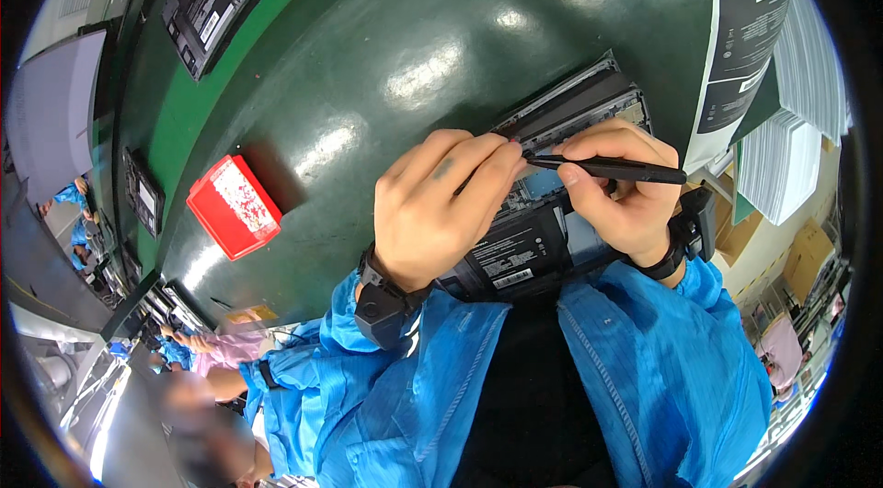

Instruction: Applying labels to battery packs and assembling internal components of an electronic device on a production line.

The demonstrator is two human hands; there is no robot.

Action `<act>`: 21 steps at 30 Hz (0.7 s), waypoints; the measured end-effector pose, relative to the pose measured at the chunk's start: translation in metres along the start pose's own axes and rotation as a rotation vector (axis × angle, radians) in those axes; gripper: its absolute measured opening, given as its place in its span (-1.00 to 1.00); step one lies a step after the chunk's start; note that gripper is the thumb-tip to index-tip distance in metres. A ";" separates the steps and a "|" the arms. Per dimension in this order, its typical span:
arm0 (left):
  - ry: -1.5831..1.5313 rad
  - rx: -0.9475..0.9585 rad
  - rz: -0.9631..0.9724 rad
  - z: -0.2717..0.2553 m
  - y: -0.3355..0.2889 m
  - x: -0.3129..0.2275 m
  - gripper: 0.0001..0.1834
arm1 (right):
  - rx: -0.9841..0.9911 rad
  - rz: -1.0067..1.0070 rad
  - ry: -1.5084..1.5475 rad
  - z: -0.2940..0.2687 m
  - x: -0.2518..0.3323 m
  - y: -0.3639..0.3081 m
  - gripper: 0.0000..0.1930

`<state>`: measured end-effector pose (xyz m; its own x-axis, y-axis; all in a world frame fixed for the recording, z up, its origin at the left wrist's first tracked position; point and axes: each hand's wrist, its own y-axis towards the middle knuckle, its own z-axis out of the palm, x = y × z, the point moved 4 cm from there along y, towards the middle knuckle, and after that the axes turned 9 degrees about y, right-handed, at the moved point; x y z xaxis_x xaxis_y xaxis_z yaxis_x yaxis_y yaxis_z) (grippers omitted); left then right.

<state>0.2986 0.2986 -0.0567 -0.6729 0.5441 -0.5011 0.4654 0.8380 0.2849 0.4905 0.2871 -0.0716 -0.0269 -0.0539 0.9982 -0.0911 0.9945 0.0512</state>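
An opened laptop chassis lies on the green table in front of me, its circuit parts and black battery exposed. My right hand pinches a pair of black tweezers above it, their tips pointing left into the chassis. From the left, my left hand reaches over the laptop. Its fingers are bent and pressed together beside the tweezer tips. What they hold or press, if anything, is hidden under them. Both hands cover part of the laptop's middle.
Left of me sits a red tray with small pale pieces. More opened laptop chassis lie along the table's far-left strip. A sheet of black labels hangs at the right edge, near paper stacks. Another person's blue sleeve is at lower left.
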 end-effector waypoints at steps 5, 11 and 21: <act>0.068 -0.021 -0.017 -0.003 -0.008 0.001 -0.67 | 0.072 0.042 -0.031 0.003 0.003 0.002 -0.80; 0.130 -0.087 -0.046 0.004 -0.016 -0.004 -0.67 | 0.087 -0.019 -0.085 0.007 0.005 0.003 -0.80; 0.160 -0.178 -0.018 0.010 -0.019 -0.003 -0.72 | 0.094 0.004 -0.120 0.008 0.006 0.004 -0.81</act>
<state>0.2975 0.2805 -0.0690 -0.7690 0.5172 -0.3756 0.3537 0.8337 0.4240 0.4824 0.2906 -0.0659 -0.1461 -0.0658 0.9871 -0.1837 0.9822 0.0383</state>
